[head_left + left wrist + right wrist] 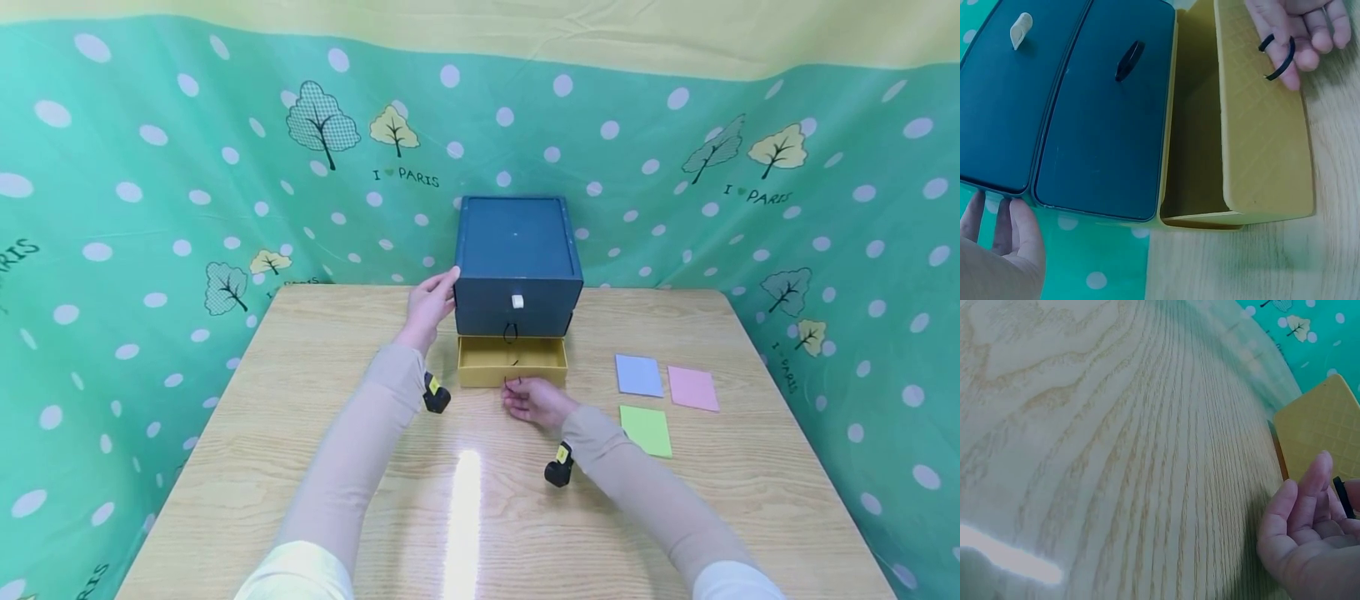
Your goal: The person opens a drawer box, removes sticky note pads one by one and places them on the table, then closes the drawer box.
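A dark blue drawer cabinet stands at the back of the table. Its yellow bottom drawer is pulled out partway, and the part of its inside that shows holds nothing visible. My left hand rests against the cabinet's left side, fingers fairly straight. At the drawer's front is my right hand, with a finger hooked through a black loop pull. On the blue fronts above are a white tab and another black loop.
To the right on the wooden table lie a blue paper square, a pink one and a green one. A green dotted curtain hangs behind the cabinet and along both sides.
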### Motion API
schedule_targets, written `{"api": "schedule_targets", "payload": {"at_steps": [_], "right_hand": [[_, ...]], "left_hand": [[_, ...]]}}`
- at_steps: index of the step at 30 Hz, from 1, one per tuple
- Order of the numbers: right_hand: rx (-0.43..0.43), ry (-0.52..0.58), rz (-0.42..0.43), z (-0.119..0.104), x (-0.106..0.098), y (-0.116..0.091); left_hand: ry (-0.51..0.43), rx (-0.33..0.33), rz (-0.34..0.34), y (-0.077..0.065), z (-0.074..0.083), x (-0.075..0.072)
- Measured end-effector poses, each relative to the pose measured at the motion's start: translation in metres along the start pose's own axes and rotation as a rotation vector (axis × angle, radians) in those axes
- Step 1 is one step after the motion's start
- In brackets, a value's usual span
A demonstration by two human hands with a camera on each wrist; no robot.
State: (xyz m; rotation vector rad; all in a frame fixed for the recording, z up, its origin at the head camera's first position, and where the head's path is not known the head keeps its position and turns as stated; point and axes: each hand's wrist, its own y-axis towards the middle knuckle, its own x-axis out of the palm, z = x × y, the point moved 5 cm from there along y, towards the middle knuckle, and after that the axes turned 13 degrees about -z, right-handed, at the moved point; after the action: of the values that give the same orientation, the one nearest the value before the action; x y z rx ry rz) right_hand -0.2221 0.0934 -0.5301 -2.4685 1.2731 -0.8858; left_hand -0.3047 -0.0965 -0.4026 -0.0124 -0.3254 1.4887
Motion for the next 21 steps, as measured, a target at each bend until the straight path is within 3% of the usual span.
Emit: {"api": "schedule_targets", "payload": {"at_steps": [21], "right_hand": [[-0.08, 0.124, 0.169, -0.013, -0.005, 0.023]], "left_hand": [[0.017, -0.018, 0.011, 0.0, -0.002, 0.0]]}}
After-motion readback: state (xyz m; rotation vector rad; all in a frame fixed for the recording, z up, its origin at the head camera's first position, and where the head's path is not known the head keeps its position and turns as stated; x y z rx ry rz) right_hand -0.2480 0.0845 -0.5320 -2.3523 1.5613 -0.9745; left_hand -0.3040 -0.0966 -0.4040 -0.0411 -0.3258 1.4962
